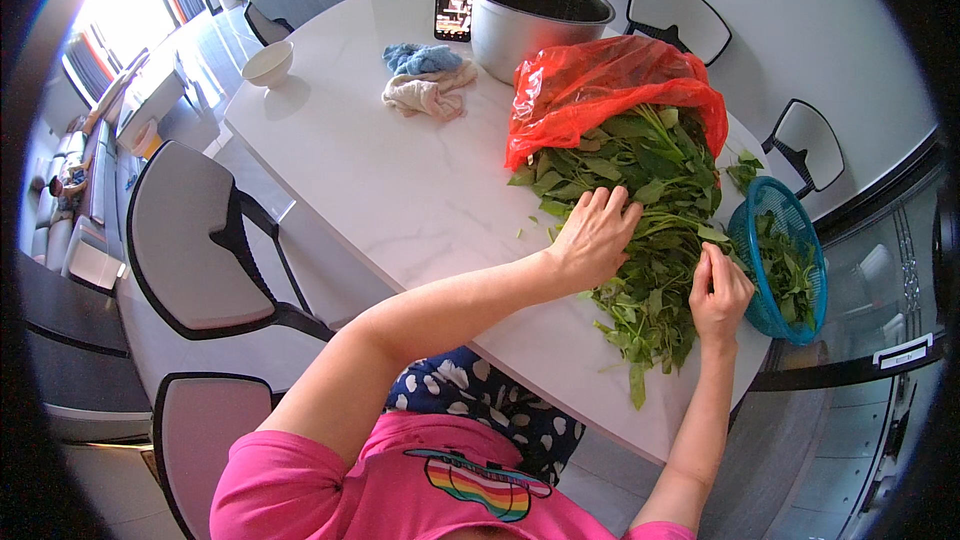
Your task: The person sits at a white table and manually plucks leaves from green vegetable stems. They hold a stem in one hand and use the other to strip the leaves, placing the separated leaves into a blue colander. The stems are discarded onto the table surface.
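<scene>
A heap of leafy green stems (652,300) spreads over the white table, spilling out of a red plastic bag (615,90). My left hand (596,236) lies palm down on the heap's left side, its fingertips partly lost among the leaves, so its grasp is unclear. At the right side of the heap, my right hand (721,292) has thumb and forefinger pinched together on a leafy sprig (714,234). Just beyond that hand, a blue plastic mesh basket (757,262) leans at the table's edge with picked leaves (786,270) inside.
Behind the bag stands a large metal pot (517,34), beside an upright lit phone (453,7). Blue and pale cloths (427,82) lie crumpled on the table (337,142). A white bowl (268,64) sits near its far left corner. Chairs (202,240) surround it; a person (71,180) is on a distant sofa.
</scene>
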